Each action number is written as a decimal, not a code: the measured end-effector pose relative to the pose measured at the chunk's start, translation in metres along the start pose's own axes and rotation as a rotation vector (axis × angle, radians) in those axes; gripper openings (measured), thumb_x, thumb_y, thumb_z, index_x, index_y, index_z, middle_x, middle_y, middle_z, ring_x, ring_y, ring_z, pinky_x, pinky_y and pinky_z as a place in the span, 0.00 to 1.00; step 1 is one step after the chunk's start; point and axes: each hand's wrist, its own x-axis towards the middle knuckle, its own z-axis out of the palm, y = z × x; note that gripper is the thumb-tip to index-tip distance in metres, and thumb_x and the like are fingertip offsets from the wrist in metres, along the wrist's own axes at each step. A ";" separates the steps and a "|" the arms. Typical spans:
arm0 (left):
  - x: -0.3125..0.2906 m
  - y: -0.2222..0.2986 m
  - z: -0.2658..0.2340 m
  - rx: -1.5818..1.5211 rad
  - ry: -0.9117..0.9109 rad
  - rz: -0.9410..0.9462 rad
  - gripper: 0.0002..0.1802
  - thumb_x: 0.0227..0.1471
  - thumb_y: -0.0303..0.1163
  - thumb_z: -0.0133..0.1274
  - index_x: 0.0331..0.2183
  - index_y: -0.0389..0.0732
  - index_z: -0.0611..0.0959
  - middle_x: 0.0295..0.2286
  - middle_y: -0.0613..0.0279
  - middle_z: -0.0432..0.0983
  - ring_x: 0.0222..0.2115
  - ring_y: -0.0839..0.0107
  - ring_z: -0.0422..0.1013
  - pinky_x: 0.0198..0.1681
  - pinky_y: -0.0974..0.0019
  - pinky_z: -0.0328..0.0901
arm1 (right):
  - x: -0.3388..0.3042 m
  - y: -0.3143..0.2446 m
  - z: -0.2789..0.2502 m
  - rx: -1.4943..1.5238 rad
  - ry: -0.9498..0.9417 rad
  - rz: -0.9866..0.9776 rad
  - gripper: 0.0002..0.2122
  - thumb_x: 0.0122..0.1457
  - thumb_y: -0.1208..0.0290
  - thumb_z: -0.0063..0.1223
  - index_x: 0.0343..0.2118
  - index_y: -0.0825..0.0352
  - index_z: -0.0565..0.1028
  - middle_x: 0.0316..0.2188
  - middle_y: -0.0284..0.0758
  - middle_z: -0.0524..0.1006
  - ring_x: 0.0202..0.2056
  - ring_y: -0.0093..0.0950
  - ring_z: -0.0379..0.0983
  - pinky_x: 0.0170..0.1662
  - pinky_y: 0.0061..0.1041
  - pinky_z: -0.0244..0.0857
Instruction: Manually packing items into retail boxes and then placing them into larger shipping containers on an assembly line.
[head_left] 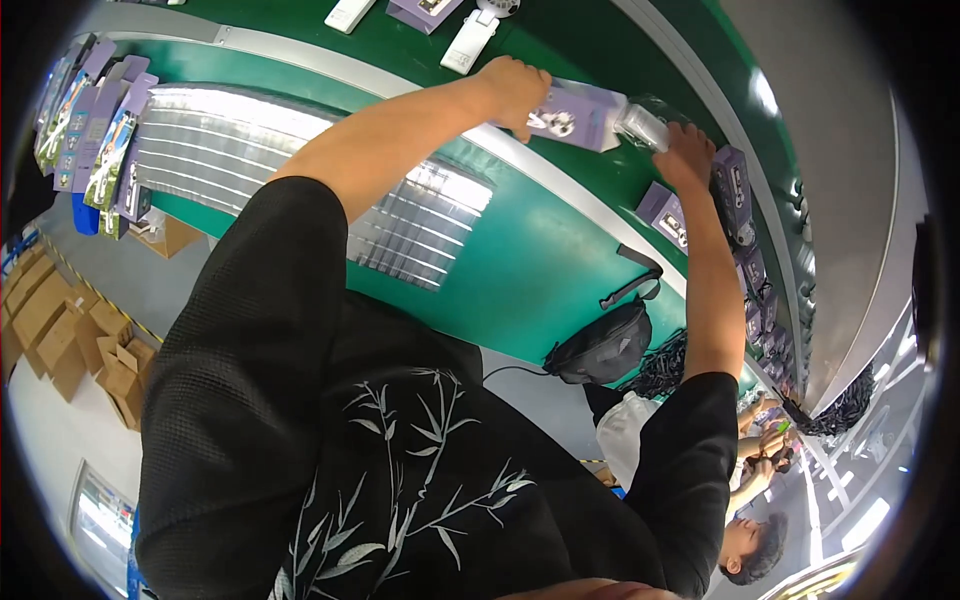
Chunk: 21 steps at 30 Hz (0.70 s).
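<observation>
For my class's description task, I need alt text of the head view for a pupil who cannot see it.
A person's left hand holds a purple box while the right hand holds a clear-wrapped white item by the box's end, over a green surface. White devices lie nearby, with more purple boxes at the right.

Bright light glares off the striped panel (425, 225), and straight edges bend toward blackness.
</observation>
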 end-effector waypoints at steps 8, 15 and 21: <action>0.008 0.012 -0.024 -0.189 0.115 0.189 0.53 0.34 0.60 0.66 0.52 0.29 0.69 0.42 0.47 0.75 0.47 0.49 0.70 0.52 0.54 0.65 | -0.003 0.000 -0.003 0.055 0.301 -0.406 0.18 0.44 0.69 0.57 0.41 0.66 0.76 0.40 0.46 0.76 0.47 0.46 0.72 0.52 0.48 0.63; -0.013 -0.068 -0.013 0.039 0.624 -0.467 0.55 0.42 0.63 0.59 0.59 0.31 0.64 0.58 0.37 0.60 0.61 0.43 0.54 0.61 0.36 0.49 | -0.012 0.061 0.024 0.292 0.054 0.065 0.13 0.52 0.66 0.54 0.38 0.68 0.77 0.37 0.49 0.79 0.41 0.49 0.75 0.44 0.45 0.68; -0.045 -0.089 -0.023 -0.097 0.273 -0.763 0.58 0.34 0.66 0.63 0.53 0.27 0.69 0.53 0.38 0.65 0.56 0.46 0.60 0.56 0.50 0.63 | -0.153 -0.187 0.042 1.781 -0.960 -0.289 0.13 0.64 0.68 0.46 0.47 0.70 0.75 0.34 0.36 0.79 0.35 0.29 0.78 0.38 0.26 0.73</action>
